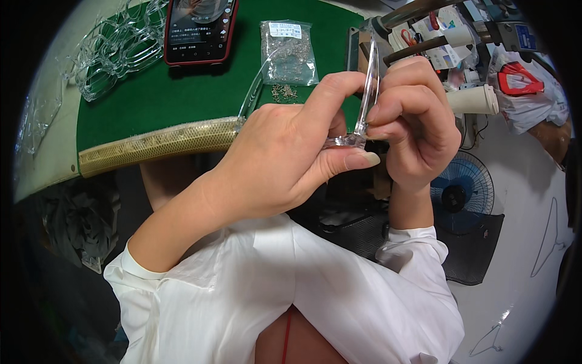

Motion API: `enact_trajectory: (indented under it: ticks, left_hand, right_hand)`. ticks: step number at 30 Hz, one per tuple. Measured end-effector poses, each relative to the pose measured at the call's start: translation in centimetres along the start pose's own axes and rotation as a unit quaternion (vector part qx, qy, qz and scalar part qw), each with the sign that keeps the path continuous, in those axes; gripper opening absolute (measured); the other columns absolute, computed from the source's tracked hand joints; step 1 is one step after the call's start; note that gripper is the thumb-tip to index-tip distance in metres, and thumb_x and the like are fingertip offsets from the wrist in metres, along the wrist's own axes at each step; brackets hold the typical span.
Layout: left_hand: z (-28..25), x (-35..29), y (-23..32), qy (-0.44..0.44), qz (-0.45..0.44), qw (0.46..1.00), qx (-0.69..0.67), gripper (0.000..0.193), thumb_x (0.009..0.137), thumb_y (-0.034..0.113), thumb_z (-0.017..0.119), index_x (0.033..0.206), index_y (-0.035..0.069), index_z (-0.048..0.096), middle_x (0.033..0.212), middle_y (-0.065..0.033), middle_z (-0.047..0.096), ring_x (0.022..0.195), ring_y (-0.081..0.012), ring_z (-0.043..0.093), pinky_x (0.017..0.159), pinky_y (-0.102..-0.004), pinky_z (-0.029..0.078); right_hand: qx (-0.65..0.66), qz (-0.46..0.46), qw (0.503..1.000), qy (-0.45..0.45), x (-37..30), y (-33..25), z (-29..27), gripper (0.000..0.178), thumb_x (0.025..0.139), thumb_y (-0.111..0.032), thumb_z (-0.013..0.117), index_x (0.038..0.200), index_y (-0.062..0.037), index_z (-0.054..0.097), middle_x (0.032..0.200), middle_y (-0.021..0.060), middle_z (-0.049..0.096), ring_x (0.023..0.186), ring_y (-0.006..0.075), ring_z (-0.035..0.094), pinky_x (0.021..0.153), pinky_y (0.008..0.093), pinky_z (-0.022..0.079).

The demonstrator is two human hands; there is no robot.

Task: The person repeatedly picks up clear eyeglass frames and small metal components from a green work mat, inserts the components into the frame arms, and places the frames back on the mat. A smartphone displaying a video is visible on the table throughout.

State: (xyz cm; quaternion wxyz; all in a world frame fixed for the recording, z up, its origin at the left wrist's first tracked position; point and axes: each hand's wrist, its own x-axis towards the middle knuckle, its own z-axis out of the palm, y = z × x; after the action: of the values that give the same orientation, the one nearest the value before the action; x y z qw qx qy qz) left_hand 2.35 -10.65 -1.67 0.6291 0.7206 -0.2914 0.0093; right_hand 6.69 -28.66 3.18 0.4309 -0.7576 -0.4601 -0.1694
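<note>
My left hand (267, 148) is closed around a clear plastic eyeglass frame (346, 141), its thumb and forefinger pinching the part by a hinge. One transparent temple arm (371, 76) stands up between my two hands. The other temple (253, 91) sticks out behind my left hand, over the green mat. My right hand (421, 118) is curled, its fingertips pinched against the frame at the hinge corner. Whether a tiny part sits between those fingertips is hidden. Small metal screws (284, 93) lie in a little heap beyond my left hand.
A clear bag of small parts (291, 57) lies on the green mat (182, 91). Behind it to the left are a phone (200, 33) and a tangle of clear frames (112, 51). A gold mesh roll (160, 145) lines the near edge. A fan (462, 188) stands lower right.
</note>
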Motion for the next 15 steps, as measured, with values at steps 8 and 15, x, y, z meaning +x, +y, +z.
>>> enact_trajectory:
  ticks: [8, 15]
  left_hand:
    - [0.1, 0.1, 0.1, 0.009, 0.021, 0.999, 0.041, 0.062, 0.083, 0.016, 0.064, 0.134, 0.0, 0.032, 0.094, -0.02, 0.066, 0.088, -0.0348, 0.067, 0.075, -0.0323, 0.05]
    - [0.3, 0.3, 0.2, 0.024, 0.028, 0.997, 0.067, 0.063, 0.083, 0.017, 0.065, 0.134, -0.001, 0.032, 0.096, -0.0202, 0.066, 0.09, -0.0353, 0.066, 0.076, -0.0335, 0.051]
  right_hand:
    - [-0.047, -0.052, 0.998, -0.001, 0.1, 0.1, 0.2, 0.015, 0.07, -0.009, 0.071, 0.078, -0.0019, 0.062, 0.077, 0.0064, 0.057, 0.07, 0.0189, 0.053, 0.058, 0.0268, 0.041]
    - [0.0, -0.003, 0.999, 0.043, -0.6, 0.1, 1.1, 0.015, 0.078, -0.011, 0.067, 0.079, 0.0005, 0.058, 0.077, 0.0078, 0.055, 0.07, 0.0184, 0.053, 0.059, 0.0265, 0.042]
